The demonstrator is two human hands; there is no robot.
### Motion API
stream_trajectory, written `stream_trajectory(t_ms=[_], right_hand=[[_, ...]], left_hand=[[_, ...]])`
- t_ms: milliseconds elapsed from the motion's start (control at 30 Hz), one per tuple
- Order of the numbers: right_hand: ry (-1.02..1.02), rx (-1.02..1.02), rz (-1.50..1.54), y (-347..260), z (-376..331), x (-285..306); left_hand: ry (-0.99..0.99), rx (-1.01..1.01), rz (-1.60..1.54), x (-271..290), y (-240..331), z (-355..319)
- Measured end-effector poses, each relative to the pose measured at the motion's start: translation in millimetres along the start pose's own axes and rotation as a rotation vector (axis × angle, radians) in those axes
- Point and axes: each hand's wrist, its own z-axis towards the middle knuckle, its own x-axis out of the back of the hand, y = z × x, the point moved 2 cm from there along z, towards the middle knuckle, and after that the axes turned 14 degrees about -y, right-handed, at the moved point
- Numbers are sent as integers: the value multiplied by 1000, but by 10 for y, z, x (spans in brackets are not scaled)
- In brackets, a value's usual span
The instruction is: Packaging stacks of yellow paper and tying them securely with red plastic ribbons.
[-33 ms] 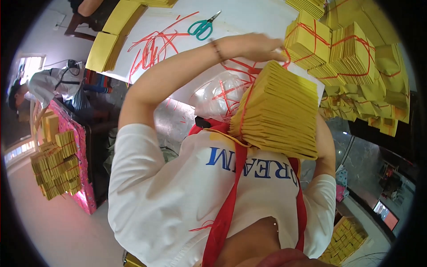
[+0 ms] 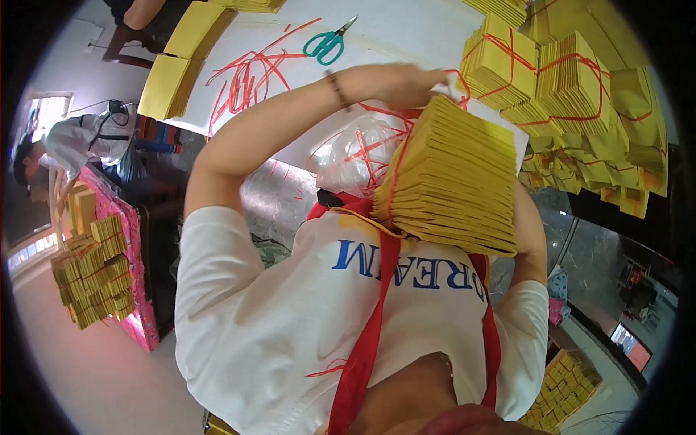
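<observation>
A thick stack of yellow paper envelopes point(image 2: 453, 177) is held up against my chest, its layered edges facing up. Around its left side runs a red plastic strap point(image 2: 392, 181). Above the stack's far edge, my left hand point(image 2: 406, 85) is closed, fingers pinched on a loop of the red strap that curls beside the fingertips; the hand is somewhat blurred. My right forearm point(image 2: 531, 228) comes up along the right side of the stack, and the hand itself is hidden behind it. A clear plastic bag point(image 2: 348, 163) with red strips lies left of the stack.
Teal-handled scissors point(image 2: 324, 48) and loose red strips point(image 2: 246, 87) lie on the white table point(image 2: 406, 32). Strapped yellow bundles point(image 2: 573, 87) crowd its right side; more yellow stacks point(image 2: 168, 85) stand at left. A person point(image 2: 80, 138) bends by a pink-covered table point(image 2: 141, 290).
My left hand has shifted slightly left and down, and the red strap loop now shows beyond its fingertips. The envelope stack stays almost in place.
</observation>
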Motion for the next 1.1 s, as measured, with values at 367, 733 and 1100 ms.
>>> stream_trajectory(t_ms=[367,733,1100], right_hand=[[-2,-29,125,136,-205,-86],[57,-19,214,-55,262,-338],[72,53,318,-213,578,-370]], left_hand=[[229,-370,-950,-904,-468,-430],[81,-362,-778,-825,-628,-558],[164,-373,-146,279,411,-205]])
